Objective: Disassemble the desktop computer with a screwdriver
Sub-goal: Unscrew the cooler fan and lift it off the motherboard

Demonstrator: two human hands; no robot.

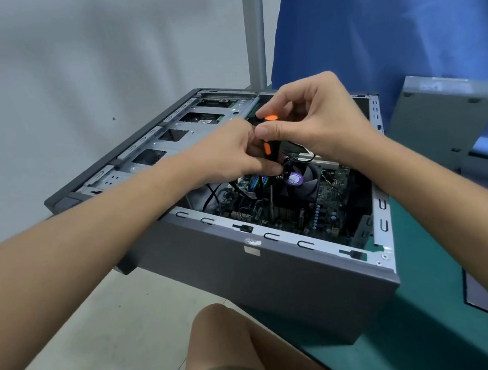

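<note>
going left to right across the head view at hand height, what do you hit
metal drive bays of the open grey computer case → left hand → black and orange screwdriver → right hand → detached grey side panel leaning by the blue curtain

side panel (444, 121) right of case (276, 272)

head cam | looks forward-down | close over open computer case (270, 275)
</note>
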